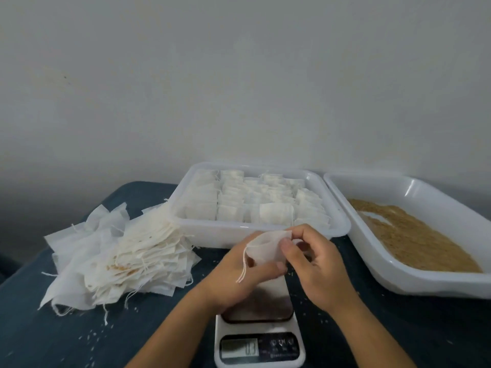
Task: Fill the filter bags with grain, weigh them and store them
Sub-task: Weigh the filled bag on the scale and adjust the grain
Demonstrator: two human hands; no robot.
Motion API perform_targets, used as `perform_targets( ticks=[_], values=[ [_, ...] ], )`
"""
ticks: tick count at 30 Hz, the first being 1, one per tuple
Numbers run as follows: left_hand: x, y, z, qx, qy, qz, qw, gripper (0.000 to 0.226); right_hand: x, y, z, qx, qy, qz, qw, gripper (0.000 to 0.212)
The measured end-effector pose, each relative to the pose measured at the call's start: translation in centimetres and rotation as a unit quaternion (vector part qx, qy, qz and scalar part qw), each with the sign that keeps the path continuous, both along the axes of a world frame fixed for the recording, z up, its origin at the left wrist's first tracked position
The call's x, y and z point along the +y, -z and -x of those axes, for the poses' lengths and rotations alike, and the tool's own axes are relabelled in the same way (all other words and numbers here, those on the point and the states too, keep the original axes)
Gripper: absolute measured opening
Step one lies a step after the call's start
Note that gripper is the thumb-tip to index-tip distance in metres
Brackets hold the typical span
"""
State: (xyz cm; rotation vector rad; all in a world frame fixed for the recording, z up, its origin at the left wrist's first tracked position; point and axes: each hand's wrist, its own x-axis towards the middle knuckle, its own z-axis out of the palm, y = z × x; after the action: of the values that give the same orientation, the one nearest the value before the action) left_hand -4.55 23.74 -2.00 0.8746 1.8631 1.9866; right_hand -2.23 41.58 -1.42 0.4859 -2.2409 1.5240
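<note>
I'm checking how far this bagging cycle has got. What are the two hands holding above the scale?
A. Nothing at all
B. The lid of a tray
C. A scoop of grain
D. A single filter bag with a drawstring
D: the left hand and right hand both pinch one white filter bag, its drawstring hanging down, above the scale.

Both bare forearms reach forward from the bottom edge and converge at centre. The left hand lies palm up, fingers curled inward. The right hand is turned knuckles up, thumb and fingertips pinching close beside the left.
</note>
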Motion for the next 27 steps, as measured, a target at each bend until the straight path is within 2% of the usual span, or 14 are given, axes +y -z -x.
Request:
perform_targets(
  ticks=[3, 5, 6, 9, 12, 16, 21, 27],
  values=[
    [-0.1, 0.9, 0.8, 0.050, -0.152, 0.029, 0.987, 0.026, -0.1, 0.4, 0.2, 0.015, 0.055, 0.022, 0.998, 0.010],
    [-0.2, 1.5, 1.3, 0.060, -0.199, 0.036, 0.978, 0.010, -0.1, 0.8, 0.5, 0.012, 0.089, 0.025, 0.996, 0.007],
    [-0.2, 1.7, 1.4, 0.057, -0.205, 0.037, 0.976, 0.004, -0.1, 0.9, 0.7, 0.006, 0.098, 0.025, 0.995, 0.006],
    [-0.4, 2.1, 1.8, 0.047, -0.221, 0.047, 0.973, 0.010, 0.2, 1.2, 1.0, -0.022, 0.098, 0.030, 0.995, 0.006],
    [-0.5, 2.2, 2.0, 0.043, -0.227, 0.049, 0.972, 0.010, 0.3, 1.2, 1.0, -0.060, 0.047, 0.030, 0.997, 0.009],
    [-0.8, 2.1, 2.0, 0.055, -0.238, 0.053, 0.968, 0.015, 0.6, 1.5, 1.0, -0.057, 0.041, 0.004, 0.998, 0.005],
    [-1.6, 2.0, 1.8, 0.122, -0.231, 0.083, 0.962, 0.017, 0.5, 1.8, 0.9, -0.070, 0.021, -0.012, 0.997, 0.007],
    [-3.5, 2.2, 1.6, 0.120, -0.234, 0.123, 0.957, 0.021, 0.1, 2.2, 1.0, -0.069, 0.031, -0.042, 0.996, 0.011]
  ],
)
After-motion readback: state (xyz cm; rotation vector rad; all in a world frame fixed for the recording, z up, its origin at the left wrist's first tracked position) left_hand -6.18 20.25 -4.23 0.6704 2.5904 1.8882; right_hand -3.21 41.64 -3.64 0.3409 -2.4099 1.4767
